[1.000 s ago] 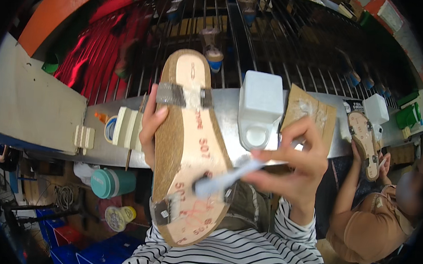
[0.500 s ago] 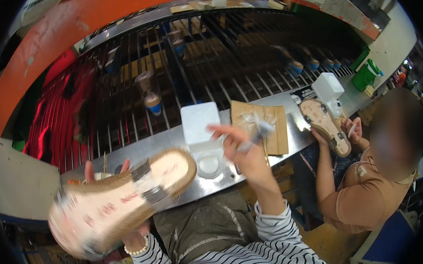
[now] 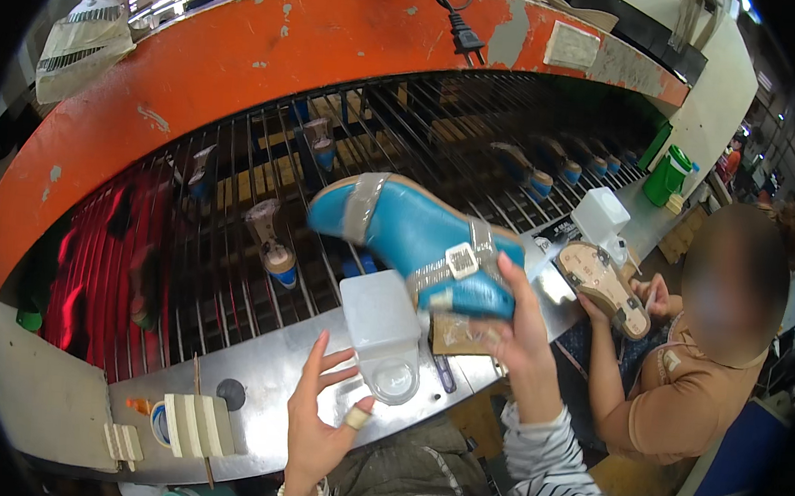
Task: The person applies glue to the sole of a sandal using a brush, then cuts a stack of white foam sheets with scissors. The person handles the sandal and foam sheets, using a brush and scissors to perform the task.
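Note:
My right hand is closed round the heel end of a blue shoe last, raised over the bench. Taupe sandal straps cross the last, and a pale square buckle sits on one of them. The edge of a tan sole shows along its far side. My left hand holds nothing, with its fingers apart, beside a white plastic box and a round clear dish. Tape wraps its thumb. Behind the last, a piece of brown cardboard is partly covered.
A rack of metal bars under an orange hood carries several lasts. Cream blocks stand at the left of the metal bench. To the right, a co-worker holds another sole. A black plug hangs over the hood.
The sandal on its last has passed from my left hand to my right and turned from sole-up to straps-up. My right hand no longer shows the blurred tool. The view has tilted upward.

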Tool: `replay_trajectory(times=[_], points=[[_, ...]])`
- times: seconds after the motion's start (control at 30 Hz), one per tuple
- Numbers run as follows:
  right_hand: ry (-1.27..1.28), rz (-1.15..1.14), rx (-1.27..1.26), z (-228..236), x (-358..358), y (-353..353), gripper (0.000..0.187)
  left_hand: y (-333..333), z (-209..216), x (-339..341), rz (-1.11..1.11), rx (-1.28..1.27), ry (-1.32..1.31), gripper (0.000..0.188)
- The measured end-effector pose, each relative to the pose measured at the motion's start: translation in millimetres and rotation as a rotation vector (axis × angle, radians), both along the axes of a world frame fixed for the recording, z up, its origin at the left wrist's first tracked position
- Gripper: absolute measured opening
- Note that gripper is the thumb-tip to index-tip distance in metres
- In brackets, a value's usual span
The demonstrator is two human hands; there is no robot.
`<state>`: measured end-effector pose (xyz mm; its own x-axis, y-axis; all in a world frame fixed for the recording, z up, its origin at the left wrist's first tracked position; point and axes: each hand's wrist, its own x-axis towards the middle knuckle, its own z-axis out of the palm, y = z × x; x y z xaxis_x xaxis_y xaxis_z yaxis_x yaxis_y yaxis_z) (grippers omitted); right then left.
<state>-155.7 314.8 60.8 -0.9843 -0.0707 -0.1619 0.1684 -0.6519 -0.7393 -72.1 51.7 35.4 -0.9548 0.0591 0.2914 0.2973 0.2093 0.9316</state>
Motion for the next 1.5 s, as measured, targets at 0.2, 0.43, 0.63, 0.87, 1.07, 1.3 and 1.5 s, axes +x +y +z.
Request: replay_trajectory(times=[0.2, 0.43, 0.63, 0.87, 1.07, 1.3, 1.5], points=[[0.012, -0.327, 0.847, -32, -160, 3, 0.058, -43, -73, 10, 0.377, 0.054, -0.412, 0.056], [0.264, -0.356, 1.586, -118, -260, 47, 0.058, -66, -133, 20, 0.439, 0.031, -0.385, 0.033], [0.126, -0.457, 1.704, -121, -300, 134, 0.055, -91, -202, 24, 0.424, -0.055, -0.485, 0.032], [0.179, -0.672, 2.097, -126, -320, 264, 0.059, -94, -226, 35, 0.547, -0.003, -0.464, 0.026], [0.028, -0.539, 1.96, -139, -347, 310, 0.066, -79, -190, 21, 0.534, -0.148, -0.357, 0.019], [0.048, -0.539, 2.149, -129, -347, 282, 0.059, -80, -198, 28, 0.586, -0.114, -0.477, 0.019], [0.422, -0.608, 2.105, -66, -277, 176, 0.046, -81, -209, 32, 0.442, 0.215, -0.55, 0.019]])
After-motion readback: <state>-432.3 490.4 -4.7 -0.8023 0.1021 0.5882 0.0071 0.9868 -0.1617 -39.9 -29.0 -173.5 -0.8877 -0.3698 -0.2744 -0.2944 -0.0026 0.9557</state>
